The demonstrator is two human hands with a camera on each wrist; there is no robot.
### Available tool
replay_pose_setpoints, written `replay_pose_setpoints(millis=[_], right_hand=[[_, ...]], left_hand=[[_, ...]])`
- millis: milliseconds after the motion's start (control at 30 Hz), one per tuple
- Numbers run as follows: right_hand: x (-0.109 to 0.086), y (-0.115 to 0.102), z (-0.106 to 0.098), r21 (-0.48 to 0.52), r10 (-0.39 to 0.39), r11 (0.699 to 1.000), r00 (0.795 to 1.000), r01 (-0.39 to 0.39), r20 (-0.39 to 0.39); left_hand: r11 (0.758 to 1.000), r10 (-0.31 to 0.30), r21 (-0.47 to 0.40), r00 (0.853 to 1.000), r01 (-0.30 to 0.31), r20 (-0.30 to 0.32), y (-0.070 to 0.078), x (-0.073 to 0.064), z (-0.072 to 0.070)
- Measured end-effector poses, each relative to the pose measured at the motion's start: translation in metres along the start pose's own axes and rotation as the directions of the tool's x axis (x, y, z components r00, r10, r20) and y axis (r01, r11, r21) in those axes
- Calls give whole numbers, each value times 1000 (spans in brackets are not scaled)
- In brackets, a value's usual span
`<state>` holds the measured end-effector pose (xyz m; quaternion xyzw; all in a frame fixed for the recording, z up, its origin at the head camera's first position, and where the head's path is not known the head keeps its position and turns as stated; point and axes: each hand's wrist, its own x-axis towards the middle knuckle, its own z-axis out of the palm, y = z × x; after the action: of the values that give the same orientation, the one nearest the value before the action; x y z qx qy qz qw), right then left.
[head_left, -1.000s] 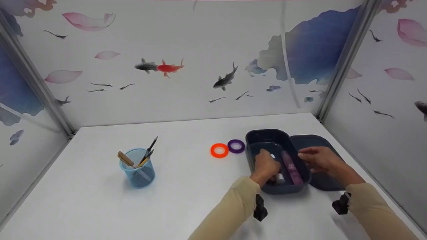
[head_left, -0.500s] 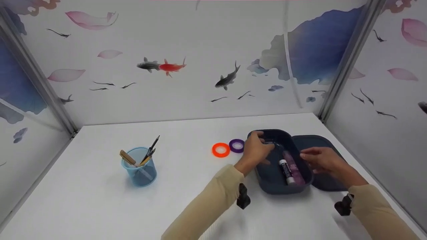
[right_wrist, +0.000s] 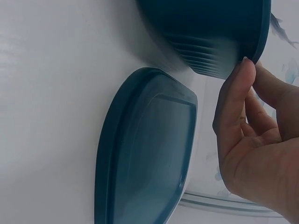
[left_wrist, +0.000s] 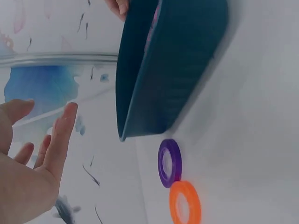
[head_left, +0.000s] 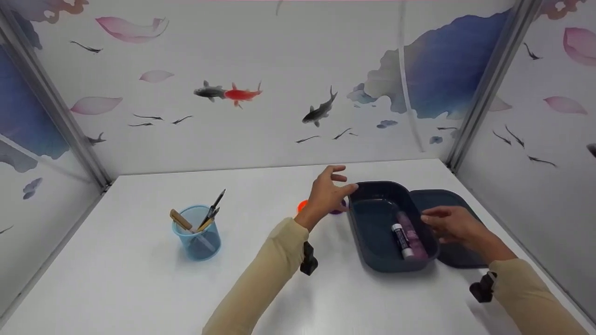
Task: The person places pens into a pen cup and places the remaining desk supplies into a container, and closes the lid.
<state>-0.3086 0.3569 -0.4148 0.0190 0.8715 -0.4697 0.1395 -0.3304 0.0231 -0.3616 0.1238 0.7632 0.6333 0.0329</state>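
A dark blue open box [head_left: 372, 232] stands at the table's right. A glue stick [head_left: 402, 241] with white ends lies in it, beside a long purple item [head_left: 412, 235] whose kind I cannot tell. My right hand [head_left: 454, 228] pinches the box's right rim between thumb and finger, as the right wrist view shows. With fingers spread and nothing held, my left hand [head_left: 328, 193] hovers left of the box. Below it are an orange tape roll [left_wrist: 185, 203] and a purple tape roll [left_wrist: 169, 163], both partly covered by the hand in the head view.
The box's dark blue lid [right_wrist: 149, 149] lies flat on the table, right of the box and partly under my right hand. A light blue mesh pen cup [head_left: 200, 242] with pens and a wooden-handled tool stands at the left. Printed wall panels [head_left: 233, 139] enclose the table.
My left hand has come up out of the box and moved left over the tape rolls, leaving the glue stick in view. The right hand stays at the rim.
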Motion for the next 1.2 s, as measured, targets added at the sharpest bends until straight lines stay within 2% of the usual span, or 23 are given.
replay_pose_setpoints(millis=[100,200,367,533,633,767,1000,1200], right_hand=[[0,0,0,-1,2,1000,1000,-2,-2],[-1,0,1,-1,2,1000,1000,-2,-7],[-2,1,1,4,-2,1000,1000,2,-22],[-2,2,2,34,4,999,1000,-3,-22],[-2,1,3,59,17,998,1000,-15,-26],[-2,0,4,73,21,997,999,-19,-28],[-4,2,5,96,23,995,999,-19,-39],[-7,2,6,91,14,996,999,-10,-41]], left_hand=[[999,24,29,1000,-24,7,-12,0,-9],[995,68,72,998,-67,-12,-27,1,-17],[982,131,149,985,-114,-109,-47,7,-26],[971,146,218,966,-98,-215,-65,10,-36],[970,147,227,950,-84,-275,-77,11,-41],[971,130,231,939,-56,-318,-91,12,-45],[976,78,215,958,-17,-276,-109,11,-48],[985,6,167,967,38,-253,-123,8,-60]])
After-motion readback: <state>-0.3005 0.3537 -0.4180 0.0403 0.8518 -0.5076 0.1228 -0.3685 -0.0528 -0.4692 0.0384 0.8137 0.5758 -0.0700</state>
